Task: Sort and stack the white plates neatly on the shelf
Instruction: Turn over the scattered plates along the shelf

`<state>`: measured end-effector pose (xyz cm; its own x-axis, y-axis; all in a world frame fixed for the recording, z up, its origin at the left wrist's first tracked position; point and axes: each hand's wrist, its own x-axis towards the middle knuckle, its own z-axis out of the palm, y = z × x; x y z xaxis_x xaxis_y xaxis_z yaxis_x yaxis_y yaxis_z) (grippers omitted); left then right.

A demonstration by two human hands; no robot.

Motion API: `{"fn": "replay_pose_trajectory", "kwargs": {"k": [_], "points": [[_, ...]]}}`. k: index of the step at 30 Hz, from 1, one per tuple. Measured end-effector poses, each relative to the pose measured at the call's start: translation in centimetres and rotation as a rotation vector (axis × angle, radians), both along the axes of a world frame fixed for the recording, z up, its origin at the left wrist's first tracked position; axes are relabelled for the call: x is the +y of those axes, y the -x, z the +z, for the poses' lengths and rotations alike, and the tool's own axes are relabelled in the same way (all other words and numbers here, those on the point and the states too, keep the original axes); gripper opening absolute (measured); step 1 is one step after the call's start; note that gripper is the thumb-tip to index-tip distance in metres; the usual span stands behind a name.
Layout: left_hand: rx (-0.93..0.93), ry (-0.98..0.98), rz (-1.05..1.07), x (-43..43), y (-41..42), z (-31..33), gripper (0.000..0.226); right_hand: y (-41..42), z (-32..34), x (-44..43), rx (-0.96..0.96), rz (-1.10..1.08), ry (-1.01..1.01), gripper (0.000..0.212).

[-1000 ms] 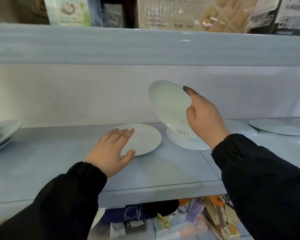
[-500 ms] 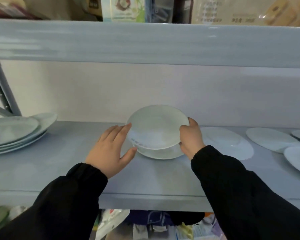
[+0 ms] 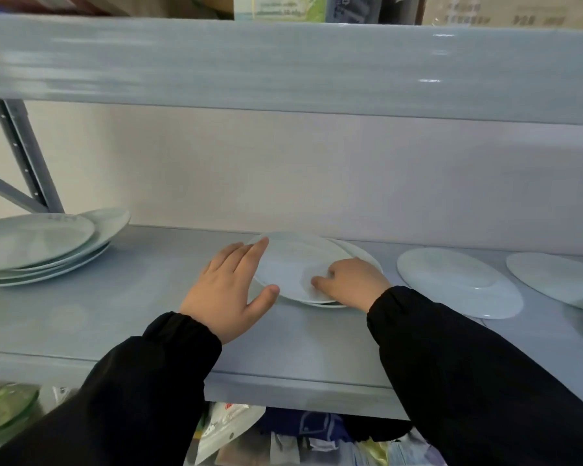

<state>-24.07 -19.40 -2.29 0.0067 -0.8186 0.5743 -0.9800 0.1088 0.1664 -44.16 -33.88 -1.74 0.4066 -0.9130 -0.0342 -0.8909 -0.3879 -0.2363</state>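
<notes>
Glossy grey shelf (image 3: 115, 314) bears a smooth round white plate (image 3: 290, 260) lying on a second plate (image 3: 360, 255) mid-shelf, left hand (image 3: 229, 290) flat, fingers straight against its rim, right hand (image 3: 354, 284) curled over its near edge.

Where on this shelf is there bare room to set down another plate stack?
Widest bare patch: between the left plate stack and the left hand. The shelf front strip before both hands is bare. Right of the centre plates, gripped by the right hand, it is crowded: loose plates lie close together.
</notes>
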Motion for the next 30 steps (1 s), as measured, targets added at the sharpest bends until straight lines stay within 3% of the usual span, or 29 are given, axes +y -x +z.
{"fn": "replay_pose_trajectory", "kwargs": {"k": [10, 22, 30], "points": [[-0.023, -0.004, -0.021, -0.6, 1.0, 0.1, 0.073, 1.5, 0.1, 0.7, -0.126, 0.026, 0.019, 0.068], [-0.027, -0.007, -0.04, -1.7, 3.2, 0.5, 0.073, 4.0, 0.6, 1.2, -0.184, 0.077, 0.033, 0.08], [-0.039, -0.012, -0.086, -2.8, 6.1, 0.6, 0.074, 6.5, 1.0, 1.5, -0.228, 0.069, 0.055, 0.075]]}}
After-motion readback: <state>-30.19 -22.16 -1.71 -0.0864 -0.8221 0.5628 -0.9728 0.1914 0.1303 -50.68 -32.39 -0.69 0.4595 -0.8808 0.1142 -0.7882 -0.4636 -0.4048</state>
